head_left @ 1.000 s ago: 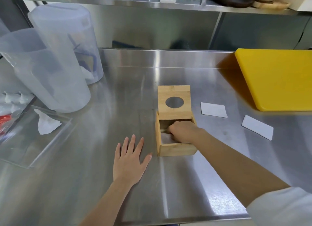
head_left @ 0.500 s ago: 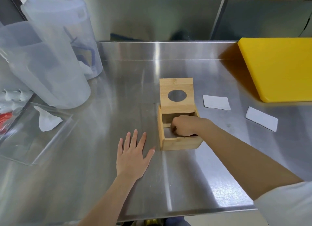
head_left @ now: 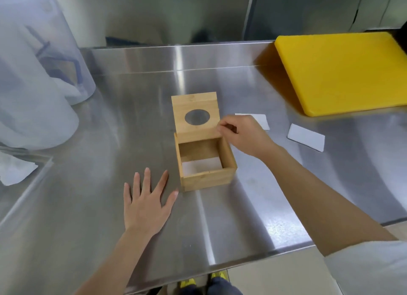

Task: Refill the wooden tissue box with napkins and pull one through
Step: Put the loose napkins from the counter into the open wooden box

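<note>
The wooden tissue box (head_left: 207, 180) stands mid-table. Its sliding lid (head_left: 193, 103), which has a round hole, is pushed back and tilted up. One white napkin (head_left: 201, 165) lies flat on the box floor. My right hand (head_left: 244, 136) is just right of the box, with thumb and forefinger pinched on the lid's right edge. My left hand (head_left: 145, 204) rests flat on the steel with its fingers spread, left of the box and holding nothing. Two more napkins lie to the right: one (head_left: 263, 121) is partly behind my right hand, the other (head_left: 306, 137) is farther out.
A yellow cutting board (head_left: 343, 72) fills the back right. Two large translucent plastic pitchers (head_left: 33, 85) stand at the left. Below them sits a clear tray holding a crumpled tissue (head_left: 15, 171). The table's front edge (head_left: 220, 270) runs close to my body.
My right hand has come up out of the box, leaving the napkin inside, and has moved to the lid's right edge. The left hand stayed flat. The view has moved closer.
</note>
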The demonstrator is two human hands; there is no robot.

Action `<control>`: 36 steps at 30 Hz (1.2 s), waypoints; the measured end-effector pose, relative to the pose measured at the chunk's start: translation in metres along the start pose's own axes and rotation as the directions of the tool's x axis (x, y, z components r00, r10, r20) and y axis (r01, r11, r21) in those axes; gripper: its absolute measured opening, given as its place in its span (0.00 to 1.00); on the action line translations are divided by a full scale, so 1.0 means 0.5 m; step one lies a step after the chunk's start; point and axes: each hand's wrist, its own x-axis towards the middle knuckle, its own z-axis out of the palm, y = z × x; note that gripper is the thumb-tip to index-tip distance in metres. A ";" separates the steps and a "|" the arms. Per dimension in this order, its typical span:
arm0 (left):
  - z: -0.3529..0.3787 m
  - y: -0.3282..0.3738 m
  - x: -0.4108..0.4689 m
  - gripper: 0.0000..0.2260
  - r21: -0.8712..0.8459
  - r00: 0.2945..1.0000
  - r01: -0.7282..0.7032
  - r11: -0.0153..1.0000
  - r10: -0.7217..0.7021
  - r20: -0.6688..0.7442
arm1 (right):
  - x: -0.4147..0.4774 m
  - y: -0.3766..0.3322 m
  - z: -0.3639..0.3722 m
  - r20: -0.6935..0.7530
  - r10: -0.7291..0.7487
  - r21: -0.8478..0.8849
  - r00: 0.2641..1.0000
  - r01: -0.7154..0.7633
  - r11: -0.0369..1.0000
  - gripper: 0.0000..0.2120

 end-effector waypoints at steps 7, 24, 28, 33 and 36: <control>0.000 0.007 0.000 0.33 0.019 0.999 0.033 0.999 -0.033 -0.014 | -0.023 0.200 -0.055 -0.293 0.265 -0.097 0.919 -0.304 0.948 0.10; -0.004 0.019 -0.005 0.38 -0.013 0.996 0.078 0.997 -0.078 -0.033 | -0.082 0.459 -0.148 -0.048 0.700 -0.422 0.713 -0.649 0.632 0.24; -0.006 0.027 -0.005 0.34 -0.017 0.994 0.113 0.993 -0.113 -0.002 | -0.079 0.472 -0.163 0.021 0.727 -0.371 0.686 -0.670 0.643 0.31; -0.002 0.040 -0.005 0.24 -0.040 0.989 0.149 0.988 -0.150 -0.018 | -0.074 0.526 -0.150 0.095 0.704 -0.274 0.704 -0.662 0.698 0.32; 0.000 0.046 -0.007 0.24 -0.055 0.986 0.161 0.985 -0.163 -0.028 | -0.061 0.464 -0.150 0.084 0.652 -0.337 0.753 -0.595 0.730 0.24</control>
